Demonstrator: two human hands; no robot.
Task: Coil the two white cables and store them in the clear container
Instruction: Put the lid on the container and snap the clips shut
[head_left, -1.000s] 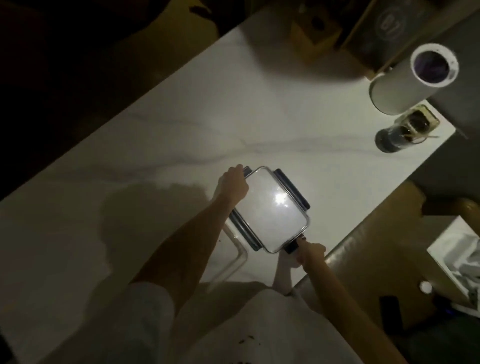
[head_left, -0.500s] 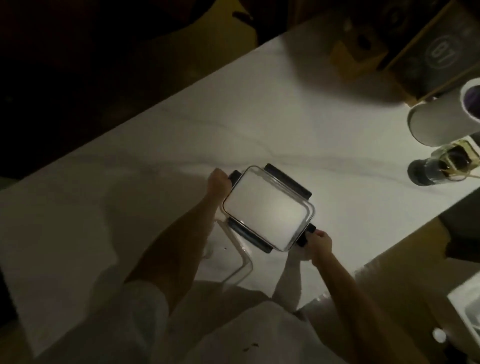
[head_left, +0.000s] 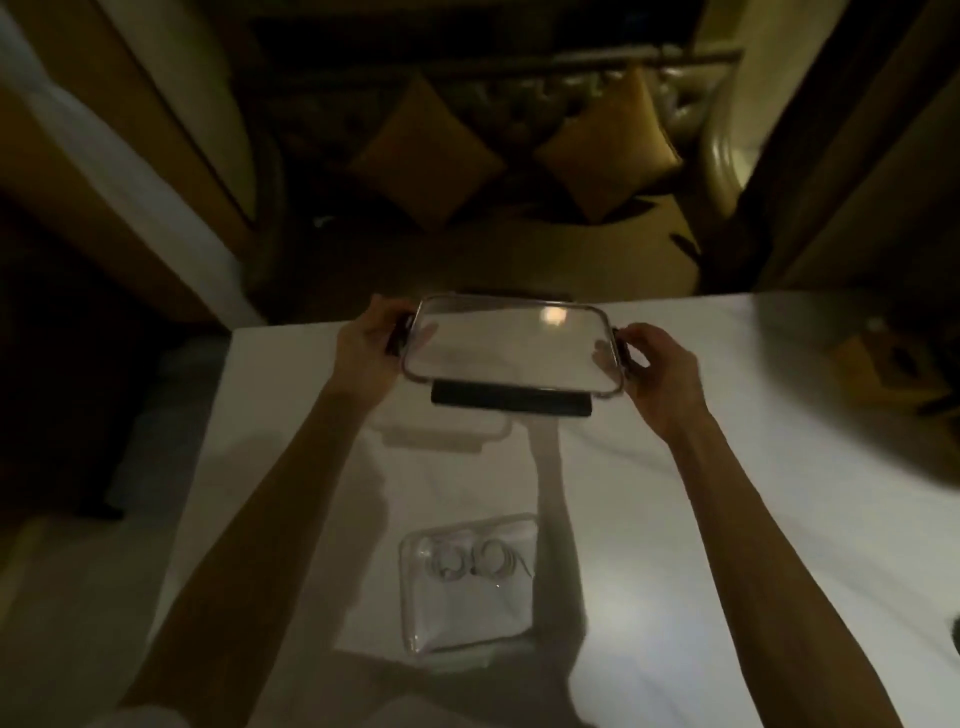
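Left hand (head_left: 369, 348) and right hand (head_left: 654, 364) pinch opposite ends of the clear rectangular lid (head_left: 509, 348) above the white counter (head_left: 727, 519). Coiled white cables (head_left: 478, 564) lie inside the clear plastic container (head_left: 467, 618).

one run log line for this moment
left hand + right hand: grip clear rectangular lid with dark latches, held up | clear plastic container: uncovered on white table | two coiled white cables: inside

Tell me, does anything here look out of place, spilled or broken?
Nothing stands out. Both coiled white cables lie inside the clear container on the white table, nothing spilled. The lid is off only because the left hand and right hand hold it by its ends above the table. Dim light would hide fine damage.
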